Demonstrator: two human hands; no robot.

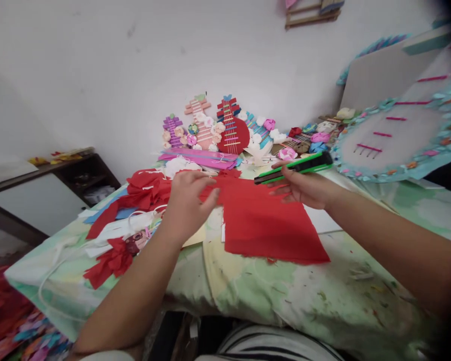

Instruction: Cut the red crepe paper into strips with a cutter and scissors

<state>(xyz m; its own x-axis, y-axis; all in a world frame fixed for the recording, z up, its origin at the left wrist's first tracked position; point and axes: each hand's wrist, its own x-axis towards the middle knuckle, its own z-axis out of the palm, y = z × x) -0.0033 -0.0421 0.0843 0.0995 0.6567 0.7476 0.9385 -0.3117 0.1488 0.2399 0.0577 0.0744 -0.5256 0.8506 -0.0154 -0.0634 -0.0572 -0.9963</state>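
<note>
A long, slim green-and-black tool (270, 175) lies in my right hand (306, 188), thumb over it and the other fingers below; its exact kind I cannot make out. That hand is above the far part of a flat red sheet (270, 225), cloth or crepe paper, which rests over something white showing at its edges. My left hand (188, 203) is raised at the sheet's left side, fingers apart and curved, with nothing in them. Crumpled red material (150, 190) lies just beyond and left of it.
Decorated instrument-shaped crafts (233, 133) with paper flowers lean against the wall. A large turquoise-edged craft piece (406, 135) stands at the right. Red scraps (110, 263) and a white cord lie at the left on the patterned tablecloth (244, 291). A dark cabinet (93, 175) stands beyond the table.
</note>
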